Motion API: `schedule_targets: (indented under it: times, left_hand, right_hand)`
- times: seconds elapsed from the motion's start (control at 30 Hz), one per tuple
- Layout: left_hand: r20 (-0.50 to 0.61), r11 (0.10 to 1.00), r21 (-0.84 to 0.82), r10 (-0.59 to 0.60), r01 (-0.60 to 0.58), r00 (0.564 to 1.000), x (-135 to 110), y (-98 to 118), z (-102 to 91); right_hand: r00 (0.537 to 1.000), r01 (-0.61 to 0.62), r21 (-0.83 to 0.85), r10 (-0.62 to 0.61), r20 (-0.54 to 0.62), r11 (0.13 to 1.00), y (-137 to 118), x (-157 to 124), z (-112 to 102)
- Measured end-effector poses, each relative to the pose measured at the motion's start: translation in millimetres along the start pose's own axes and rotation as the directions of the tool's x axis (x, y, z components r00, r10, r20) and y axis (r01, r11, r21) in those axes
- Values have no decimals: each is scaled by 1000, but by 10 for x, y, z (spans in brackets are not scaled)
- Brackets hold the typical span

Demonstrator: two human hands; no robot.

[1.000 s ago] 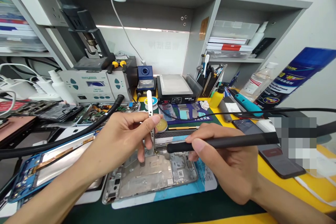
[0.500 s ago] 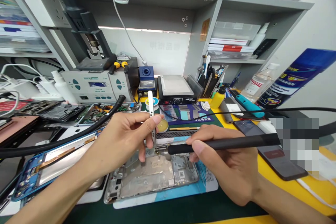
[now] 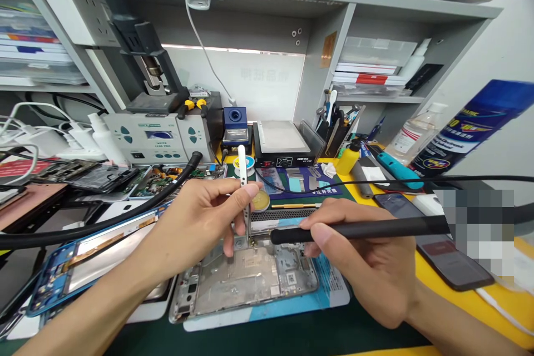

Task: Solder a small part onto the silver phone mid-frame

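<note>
My left hand pinches upright tweezers with a white top. Their tips meet the upper edge of a bare metal phone frame, at some small gold-coloured parts. Beyond my fingers, the frame lies on a blue and white sheet. Held like a pen in my right hand is a long black handle, seemingly a soldering iron. Its blunt front end is close to the right of the tweezer tips; a fine tip cannot be made out.
A hot-air station and a soldering station stand behind. A heating plate is beside them. A thick black hose crosses the left side over opened phones. At right lie a dark phone, a blue spray can and a yellow bottle.
The whole view has shifted slightly, so everything appears a little further right. Both hands keep their grips, and the tweezer tips stay at the same part of the frame.
</note>
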State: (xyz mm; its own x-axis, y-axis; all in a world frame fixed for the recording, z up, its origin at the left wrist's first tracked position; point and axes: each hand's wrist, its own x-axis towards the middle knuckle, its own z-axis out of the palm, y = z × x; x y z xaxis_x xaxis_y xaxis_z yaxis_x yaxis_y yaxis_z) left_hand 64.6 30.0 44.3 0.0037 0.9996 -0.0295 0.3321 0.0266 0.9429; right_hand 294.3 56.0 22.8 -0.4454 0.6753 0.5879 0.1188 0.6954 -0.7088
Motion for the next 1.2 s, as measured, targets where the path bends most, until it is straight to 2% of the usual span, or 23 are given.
schedule_targets:
  times: [0.7, 1.2]
  left_hand:
    - [13, 1000, -4, 12, -12, 1000, 12, -59, -33]
    - [29, 998, -33, 49, -48, 998, -4, -96, -51]
  right_hand:
    - [998, -56, 5, 56, 24, 998, 21, -59, -73]
    - [999, -34, -57, 36, 24, 998, -25, -28, -69]
